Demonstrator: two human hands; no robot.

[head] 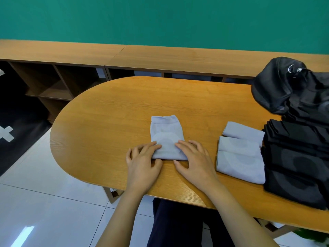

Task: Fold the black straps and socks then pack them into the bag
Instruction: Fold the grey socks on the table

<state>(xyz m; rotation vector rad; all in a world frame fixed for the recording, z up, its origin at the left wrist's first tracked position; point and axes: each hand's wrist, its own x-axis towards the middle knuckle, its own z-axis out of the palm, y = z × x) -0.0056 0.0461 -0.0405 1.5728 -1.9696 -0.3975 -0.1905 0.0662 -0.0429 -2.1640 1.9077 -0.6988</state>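
Head view: a pale grey fabric sock (166,138), folded into a short oblong, lies in the middle of the oval light-wood worktop (110,122), its cuff end pointing away from the person and its folded end towards the near edge. Both hands rest on that folded end. The left hand (142,163) lies on the sock's near left corner; its fingers (151,147) are loosely bent and press down on the fabric, with the thumb against the fold, gripping nothing. The right hand (194,163) covers the near right corner, its fingers (185,145) spread and nearly straight, flat on the cloth, the thumb on the wood just beside the fold.

To the right, apart from this sock, sits a group of folded pale grey socks (240,154) laid partly over one another. Touching their right side is a pile of folded black straps (293,157). Behind that pile, at the far right edge of the worktop, slumps a black fabric bag (277,90) with a small metal ring on top.

Beyond the worktop run a low wooden shelf unit (53,82) and a green wall (160,18). Below are white floor tiles (44,202) and, to the left, a dark rug with a white cross (10,122).
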